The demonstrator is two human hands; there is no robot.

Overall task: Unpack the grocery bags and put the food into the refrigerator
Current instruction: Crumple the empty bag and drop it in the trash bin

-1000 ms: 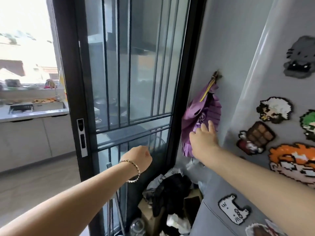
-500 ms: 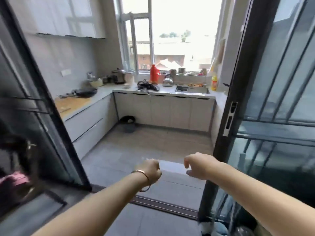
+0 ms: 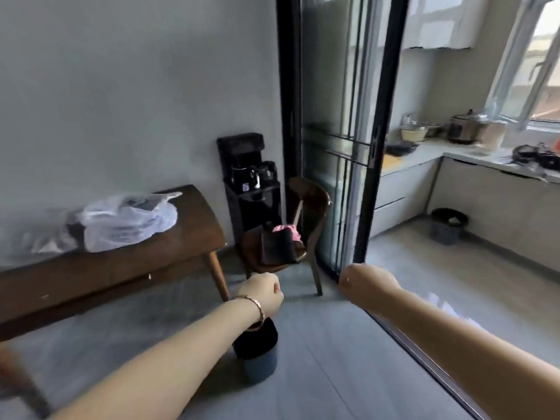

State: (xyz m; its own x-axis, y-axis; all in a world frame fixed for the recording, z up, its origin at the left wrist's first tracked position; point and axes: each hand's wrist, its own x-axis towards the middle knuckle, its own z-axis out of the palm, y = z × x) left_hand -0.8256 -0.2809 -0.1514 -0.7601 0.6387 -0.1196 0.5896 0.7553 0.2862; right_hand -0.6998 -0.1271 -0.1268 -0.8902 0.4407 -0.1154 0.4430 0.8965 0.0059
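grocery bag (image 3: 130, 221) contents blurred on table (image 3: 197, 216).

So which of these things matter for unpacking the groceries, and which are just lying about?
For the job: white plastic bag on the wooden table.

Just lying about: chair, black drinks machine, small bin below the left hand, kitchen bin, cooker on the counter.

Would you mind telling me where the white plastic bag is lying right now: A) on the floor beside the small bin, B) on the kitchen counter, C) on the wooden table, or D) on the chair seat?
C: the plastic bag lies on top of the wooden table, to the left of the chair.
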